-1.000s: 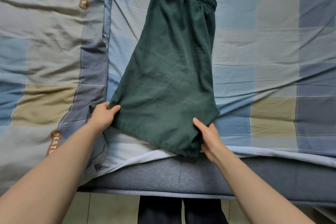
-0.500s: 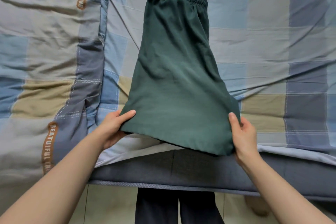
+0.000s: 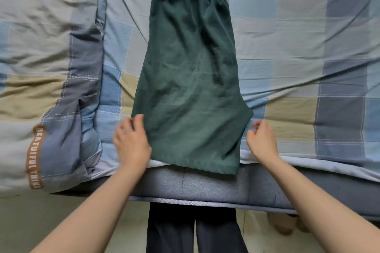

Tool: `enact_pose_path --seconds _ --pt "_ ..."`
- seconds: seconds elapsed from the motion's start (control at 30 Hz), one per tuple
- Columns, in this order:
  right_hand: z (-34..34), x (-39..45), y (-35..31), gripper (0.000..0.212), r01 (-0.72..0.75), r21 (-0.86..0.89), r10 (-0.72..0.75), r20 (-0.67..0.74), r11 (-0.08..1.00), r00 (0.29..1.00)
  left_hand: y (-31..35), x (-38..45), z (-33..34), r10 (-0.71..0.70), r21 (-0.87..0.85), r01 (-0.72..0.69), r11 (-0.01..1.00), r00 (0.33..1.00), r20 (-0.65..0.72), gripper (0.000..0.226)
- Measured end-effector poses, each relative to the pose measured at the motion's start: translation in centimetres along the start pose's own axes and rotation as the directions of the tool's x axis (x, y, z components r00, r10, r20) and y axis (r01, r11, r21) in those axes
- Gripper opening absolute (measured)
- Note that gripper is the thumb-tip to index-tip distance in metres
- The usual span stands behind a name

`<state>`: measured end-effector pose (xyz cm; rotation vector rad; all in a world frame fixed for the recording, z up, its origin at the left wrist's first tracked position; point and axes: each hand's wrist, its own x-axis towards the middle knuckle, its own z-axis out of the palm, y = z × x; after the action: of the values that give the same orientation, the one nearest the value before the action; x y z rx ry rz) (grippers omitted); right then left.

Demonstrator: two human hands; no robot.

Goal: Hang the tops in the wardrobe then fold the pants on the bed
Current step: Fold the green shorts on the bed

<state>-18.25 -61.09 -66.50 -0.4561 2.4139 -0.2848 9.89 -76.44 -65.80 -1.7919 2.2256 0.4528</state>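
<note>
Checked bedsheet [image 3: 287, 37] covered the whole mattress, with a rumpled quilt [image 3: 41, 68] bunched along the left side. Dark green pants [image 3: 191, 80] lay folded lengthwise in the middle, waistband at the far end, hems hanging just over the near edge of the bed. Left hand [image 3: 131, 141] was touching the left hem corner, fingers loose; right hand [image 3: 262, 140] sat just beside the right corner, fingers loosely curled, not gripping anything as far as I could tell. My guess at the risk: that overhanging hem could drag the pants off the edge, or the layers could slip apart during the next fold. No containers in sight, so nothing to report there.
</note>
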Motion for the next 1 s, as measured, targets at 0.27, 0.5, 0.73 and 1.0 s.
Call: enact_pose_path --seconds 0.27,0.5,0.73,1.0 --pt "-1.4 7.6 -5.0 0.038 0.23 -0.2 -0.179 0.241 0.952 0.954 14.8 -4.1 2.9 0.666 -0.205 -0.64 0.74 0.66 0.347 0.058" --pt "-3.6 7.4 -6.0 0.025 0.231 -0.079 -0.198 0.301 0.97 0.933 19.3 -4.5 4.2 0.282 -0.205 -0.201 0.958 0.793 0.54 0.079" --pt "-1.1 3.9 -9.7 0.024 0.114 0.214 -0.162 0.223 0.97 0.961 18.1 -4.6 3.5 -0.011 -0.4 0.268 0.876 0.841 0.541 0.041" --pt "2.9 3.3 -13.4 0.015 0.109 0.286 -0.156 0.146 0.952 0.977 11.0 -3.7 3.3 0.011 -0.524 0.489 0.697 0.724 0.69 0.024"
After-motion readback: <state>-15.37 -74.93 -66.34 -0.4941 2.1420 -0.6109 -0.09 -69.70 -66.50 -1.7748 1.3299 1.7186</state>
